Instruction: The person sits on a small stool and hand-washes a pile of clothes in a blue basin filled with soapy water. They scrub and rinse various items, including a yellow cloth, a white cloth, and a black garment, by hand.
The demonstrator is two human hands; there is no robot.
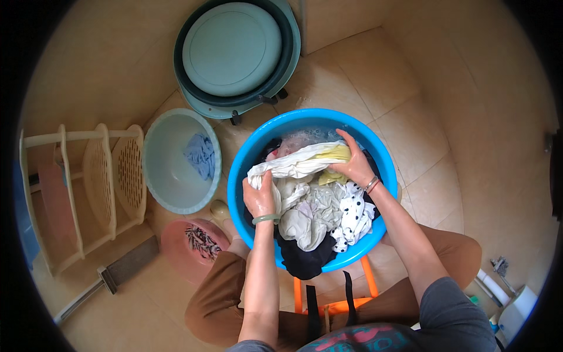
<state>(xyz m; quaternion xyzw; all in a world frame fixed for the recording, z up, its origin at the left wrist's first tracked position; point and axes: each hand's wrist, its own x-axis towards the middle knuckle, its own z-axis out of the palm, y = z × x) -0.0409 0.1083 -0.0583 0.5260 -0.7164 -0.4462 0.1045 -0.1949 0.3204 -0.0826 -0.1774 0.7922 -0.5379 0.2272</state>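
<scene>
Between my two hands a wet white garment (296,163) with a yellow part is stretched in a loose twist. My left hand (260,198), with a pale green bangle at the wrist, is closed round its left end. My right hand (354,163) grips the yellow end, thumb raised and fingers under it. Below lies a large blue basin (237,205) with sudsy water at its far side. It holds pale crumpled clothes (314,212), a white cloth with black dots (354,214) and a black cloth (305,260) that hangs over the near rim.
A pale green basin (164,176) with a blue cloth (200,155) stands to the left. Nearer is a pink basin (176,249) with a patterned cloth. A folded green tub (231,50) leans at the back. A cream rack (88,182) and a squeegee mop (132,267) are at left.
</scene>
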